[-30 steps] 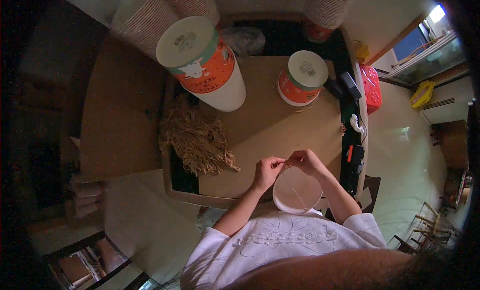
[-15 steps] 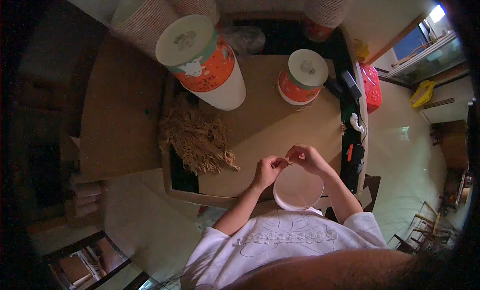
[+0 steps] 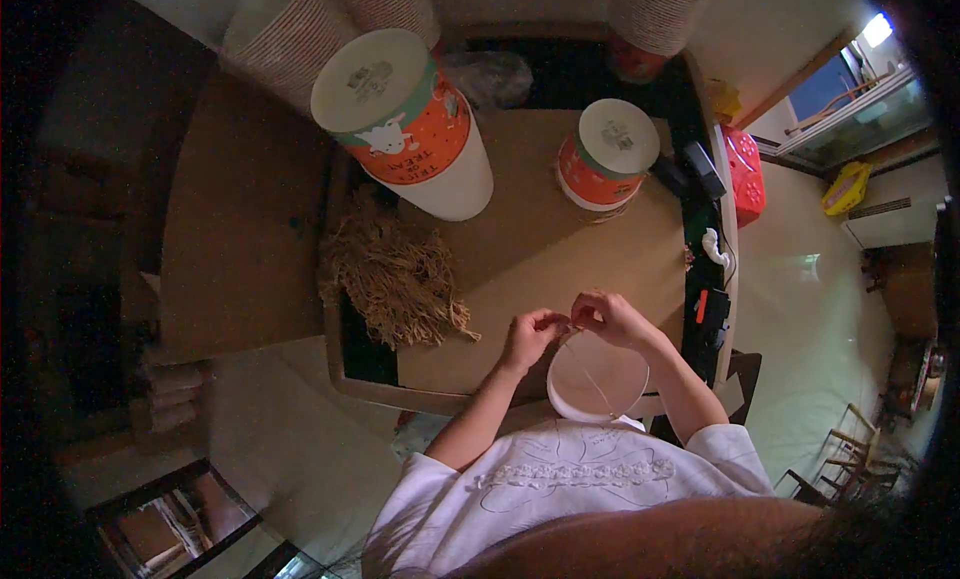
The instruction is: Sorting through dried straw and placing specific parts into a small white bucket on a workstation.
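Observation:
A white paper bucket (image 3: 610,364) rests against my front at the table's near edge, its round opening facing up. From the bucket's far rim, a thin tan cord (image 3: 590,374) runs across the opening to the near rim. My left hand (image 3: 532,337) is closed in a pinch on the cord at the far rim. Right beside it, my right hand (image 3: 610,319) also pinches the cord there, its fingers bent. The exact point where cord meets rim is hidden by my fingertips. To the left lies a heap of tan cords (image 3: 395,274).
A tall stack of upturned orange-and-white buckets (image 3: 425,144) stands at the far left of the cardboard (image 3: 530,249), a shorter stack (image 3: 603,174) at the far right. A black device with an orange part (image 3: 710,307) and a red stool (image 3: 742,174) are at the right.
My left hand has shifted slightly left and up, its fingers straighter. The cord across the opening shows more plainly. The bucket stays in place.

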Tool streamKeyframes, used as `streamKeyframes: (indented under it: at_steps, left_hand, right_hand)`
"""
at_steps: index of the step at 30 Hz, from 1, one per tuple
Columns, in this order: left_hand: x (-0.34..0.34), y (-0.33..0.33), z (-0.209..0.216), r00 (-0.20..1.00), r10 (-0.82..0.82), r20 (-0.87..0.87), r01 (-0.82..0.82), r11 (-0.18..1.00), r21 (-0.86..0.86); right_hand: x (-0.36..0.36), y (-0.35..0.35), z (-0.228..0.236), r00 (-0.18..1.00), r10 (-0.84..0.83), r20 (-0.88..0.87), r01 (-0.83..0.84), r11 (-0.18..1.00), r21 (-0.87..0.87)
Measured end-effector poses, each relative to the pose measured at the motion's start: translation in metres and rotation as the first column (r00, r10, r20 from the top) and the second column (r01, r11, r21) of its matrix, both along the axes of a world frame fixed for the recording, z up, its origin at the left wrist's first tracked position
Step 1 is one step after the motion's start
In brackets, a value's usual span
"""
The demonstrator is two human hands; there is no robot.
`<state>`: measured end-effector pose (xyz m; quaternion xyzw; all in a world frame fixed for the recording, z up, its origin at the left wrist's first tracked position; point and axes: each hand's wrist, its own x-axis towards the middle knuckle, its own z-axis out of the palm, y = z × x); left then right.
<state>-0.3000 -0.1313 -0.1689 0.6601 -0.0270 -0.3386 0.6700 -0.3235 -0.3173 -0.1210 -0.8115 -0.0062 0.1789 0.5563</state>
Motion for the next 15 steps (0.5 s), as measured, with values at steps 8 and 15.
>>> streamKeyframes:
  at_steps: [8,15]
  left_hand:
    - [0.006,0.004,0.005,0.974,0.014,-0.228,-0.022,0.999,-0.032]
    - [0.002,0.003,0.002,0.997,-0.030,-0.077,0.026,0.998,-0.053]
  right_hand:
    - [-0.001,-0.001,-0.004,0.996,0.002,-0.089,-0.004,1.000,-0.019]
    - [-0.007,-0.006,-0.019,0.973,0.081,-0.217,-0.082,0.997,0.007]
